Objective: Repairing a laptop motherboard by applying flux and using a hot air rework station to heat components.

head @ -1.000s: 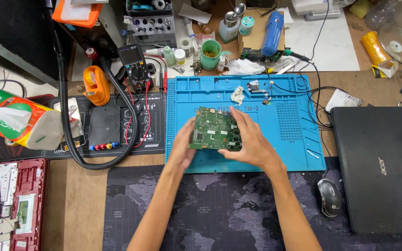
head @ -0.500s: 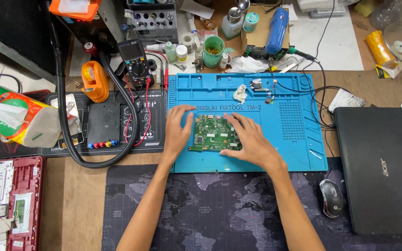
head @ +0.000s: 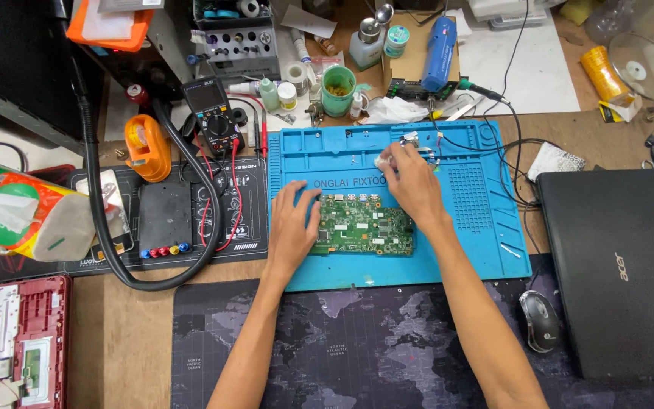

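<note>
Looking down from a head-worn camera, a crowded repair bench is seen, described here from left to right. At the bench's far left edge a soft plastic tissue pack [head: 20, 212] in red and green is lying; below it, at the near left corner, a red opened laptop shell [head: 17, 341] is showing. Beside these, a ribbed black hose [head: 100, 227] is looped around a small black box [head: 164, 216], with a black multimeter [head: 210, 113] standing behind.

A blue silicone work mat [head: 478, 227] — rubbery, with moulded trays along its far edge — is spread at the middle of the bench. On its near half a green circuit board [head: 365, 226] is laid flat, rigid and studded with small parts, its long axis running left to right.

The board's left end is pressed by the left hand [head: 294, 227], palm down with fingers spread, not curled around anything. The right hand [head: 412, 182] is stretched past the board's far right corner, fingertips pinched on a small pale object [head: 382, 160] at the mat's far side — what it is cannot be told. The board is thus lying just nearward of that pinch, and is touched by the left hand alone.

Near the right edge, a grey mouse [head: 540, 322] and a closed black laptop [head: 615, 273] are resting.
</note>
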